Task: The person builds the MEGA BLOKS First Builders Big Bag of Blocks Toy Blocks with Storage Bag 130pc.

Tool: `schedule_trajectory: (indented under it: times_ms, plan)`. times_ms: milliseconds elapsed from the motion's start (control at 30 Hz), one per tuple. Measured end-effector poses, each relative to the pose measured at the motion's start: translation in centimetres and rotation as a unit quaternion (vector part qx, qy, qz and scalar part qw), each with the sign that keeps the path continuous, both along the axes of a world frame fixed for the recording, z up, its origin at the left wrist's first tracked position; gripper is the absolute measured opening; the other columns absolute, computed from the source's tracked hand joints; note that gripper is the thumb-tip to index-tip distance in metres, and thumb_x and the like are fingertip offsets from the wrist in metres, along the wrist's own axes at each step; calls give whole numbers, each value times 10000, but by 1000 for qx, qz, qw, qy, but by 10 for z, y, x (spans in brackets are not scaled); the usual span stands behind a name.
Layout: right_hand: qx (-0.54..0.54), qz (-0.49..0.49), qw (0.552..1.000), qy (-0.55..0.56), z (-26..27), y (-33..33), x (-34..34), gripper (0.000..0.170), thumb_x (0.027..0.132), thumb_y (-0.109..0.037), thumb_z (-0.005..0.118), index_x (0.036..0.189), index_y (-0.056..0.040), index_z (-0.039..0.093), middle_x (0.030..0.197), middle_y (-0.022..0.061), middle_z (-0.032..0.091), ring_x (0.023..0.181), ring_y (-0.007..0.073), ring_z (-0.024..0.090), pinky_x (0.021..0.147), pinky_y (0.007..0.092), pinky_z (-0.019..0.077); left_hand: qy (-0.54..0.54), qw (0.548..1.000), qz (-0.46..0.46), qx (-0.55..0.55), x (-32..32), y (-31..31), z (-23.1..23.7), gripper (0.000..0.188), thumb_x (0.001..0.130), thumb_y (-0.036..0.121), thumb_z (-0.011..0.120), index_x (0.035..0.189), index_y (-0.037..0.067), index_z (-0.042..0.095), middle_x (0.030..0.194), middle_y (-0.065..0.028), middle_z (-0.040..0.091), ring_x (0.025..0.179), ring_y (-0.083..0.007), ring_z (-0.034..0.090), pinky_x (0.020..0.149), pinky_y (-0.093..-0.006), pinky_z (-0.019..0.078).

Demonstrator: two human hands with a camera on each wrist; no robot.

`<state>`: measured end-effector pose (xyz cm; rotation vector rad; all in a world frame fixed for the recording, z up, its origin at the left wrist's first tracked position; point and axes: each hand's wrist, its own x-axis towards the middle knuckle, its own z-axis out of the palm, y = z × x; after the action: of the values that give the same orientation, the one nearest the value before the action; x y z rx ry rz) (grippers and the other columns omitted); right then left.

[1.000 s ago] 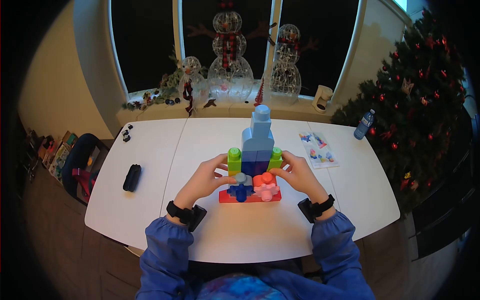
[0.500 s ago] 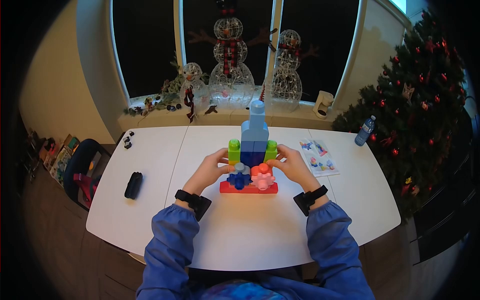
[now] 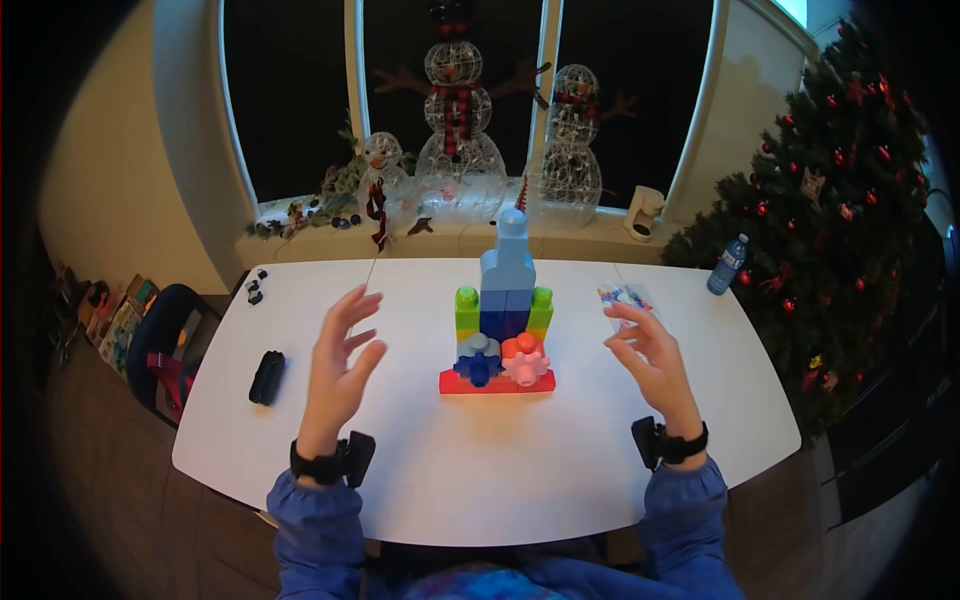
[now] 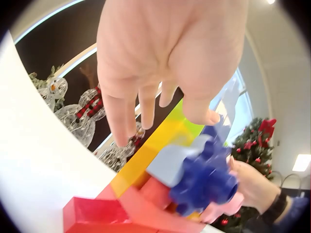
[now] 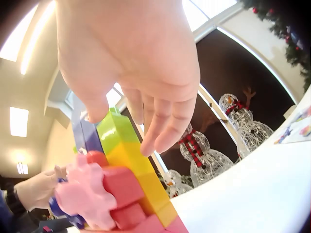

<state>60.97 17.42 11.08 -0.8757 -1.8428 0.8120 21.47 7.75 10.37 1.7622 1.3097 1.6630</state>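
Note:
A tower of toy blocks [image 3: 505,320] stands upright on the white table on a long red base [image 3: 497,384], with light blue blocks on top and green ones over yellow at both sides. Low on its front sit a dark blue gear [image 3: 478,369] and a pink gear [image 3: 525,366]. In the head view my left hand [image 3: 343,365] is raised to the tower's left, fingers spread and empty. To the right, apart from the blocks, my right hand [image 3: 655,365] is held up with relaxed, empty fingers. Both wrist views show the tower beyond each palm.
A black case [image 3: 267,378] lies at the left, with small dark items [image 3: 254,290] behind it. A printed sheet [image 3: 630,300] lies partly behind my right hand. A water bottle [image 3: 727,264] stands at the table's back right corner.
Both hands have let go of the tower's sides and moved outward, left and right, with fingers opened. The tower stands by itself on the table.

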Motion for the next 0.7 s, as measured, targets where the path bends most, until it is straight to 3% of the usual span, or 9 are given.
schedule_trajectory:
  times_ms: [33,67,200,333,467,700]
  plan:
    - [25,-27,999,32,6,-21,19,491,956,-129,696,1414,-7,569,1335,140,668,992,167,688,872,302,540,-17,998,47,48,-10,-25,1,628,1028,302,649,1551,53,406,1466,-170,561,1378,-283,531,1091,-435,470]
    - [50,-53,995,63,10,-43,38,473,959,-118,685,1401,7,573,1319,155,670,989,167,688,880,305,538,-50,991,85,93,-18,-51,3,608,1019,277,658,1530,43,427,1442,-175,576,1359,-277,543,1072,-427,483]
    - [209,-227,943,121,2,-106,126,422,1016,-223,670,1348,26,591,1240,158,681,923,161,669,825,282,522,-19,945,279,166,-61,-136,-10,609,1068,424,560,1507,22,432,1429,-175,572,1320,-283,562,1015,-424,500]
    - [271,-366,883,116,-2,-140,190,389,1074,-250,599,1345,29,591,1168,136,677,886,131,629,779,266,496,-46,902,396,164,-87,-176,-15,476,1129,324,451,1505,32,439,1455,-144,561,1314,-227,549,1038,-373,472]
    - [287,-412,845,183,0,-154,210,349,1101,-224,543,1339,28,587,1151,133,679,886,122,620,790,266,488,-81,874,431,212,-86,-184,-5,451,1136,308,436,1483,21,459,1444,-137,566,1311,-215,548,1025,-365,479]
    - [275,-383,866,166,-5,-144,197,327,1097,-220,554,1316,20,594,1104,113,687,858,117,606,780,269,486,-63,882,418,209,-87,-181,-9,435,1132,298,438,1463,17,475,1416,-141,575,1306,-223,554,1019,-368,485]
